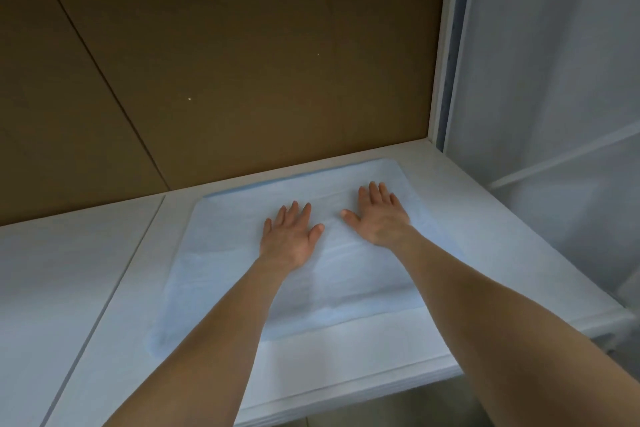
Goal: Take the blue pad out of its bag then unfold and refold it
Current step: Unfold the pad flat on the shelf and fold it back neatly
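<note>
The blue pad (221,253) lies spread out flat on the white table top, pale blue with rounded corners and faint crease lines. My left hand (289,236) rests palm down on the pad's middle, fingers straight and spread. My right hand (379,215) lies palm down beside it, a little farther back, fingers straight too. Both forearms reach in from the bottom edge and cover part of the pad's near side. No bag is in view.
The white table (69,270) has a seam running down its left part and a front edge at the bottom right. A brown board wall (242,62) stands right behind the pad. A white frame post (446,45) and pale sheeting close the right side.
</note>
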The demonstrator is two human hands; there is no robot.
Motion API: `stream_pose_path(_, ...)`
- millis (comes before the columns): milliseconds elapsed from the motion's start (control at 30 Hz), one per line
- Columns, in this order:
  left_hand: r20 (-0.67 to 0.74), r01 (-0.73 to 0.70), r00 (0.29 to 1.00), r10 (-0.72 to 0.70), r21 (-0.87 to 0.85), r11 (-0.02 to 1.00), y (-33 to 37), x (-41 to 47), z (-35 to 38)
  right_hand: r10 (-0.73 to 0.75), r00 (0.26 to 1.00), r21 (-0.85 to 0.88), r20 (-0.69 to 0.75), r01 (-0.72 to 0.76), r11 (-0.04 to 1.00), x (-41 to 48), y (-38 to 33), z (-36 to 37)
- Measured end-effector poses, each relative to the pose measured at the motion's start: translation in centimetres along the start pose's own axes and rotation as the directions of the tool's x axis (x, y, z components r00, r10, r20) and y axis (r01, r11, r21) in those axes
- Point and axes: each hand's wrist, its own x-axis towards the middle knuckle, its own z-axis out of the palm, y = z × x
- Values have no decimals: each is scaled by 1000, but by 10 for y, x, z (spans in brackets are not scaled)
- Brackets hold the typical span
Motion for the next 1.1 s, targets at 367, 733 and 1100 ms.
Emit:
stream_pose_path(367, 32, 29, 999, -29, 23, 999, 0, 2, 18, -3, 1000, -54, 2, 3, 999, 11, 12, 15)
stream_pose_path(733, 50, 18, 999, -17, -20, 1000, -2, 0, 13, -2, 1000, -67, 27, 3, 998, 10, 10, 11)
stream_pose_path(1100, -10, 189, 982, -190, -17, 982, -56, -17, 5, -178, 983, -83, 41, 181, 980, 0, -52, 14)
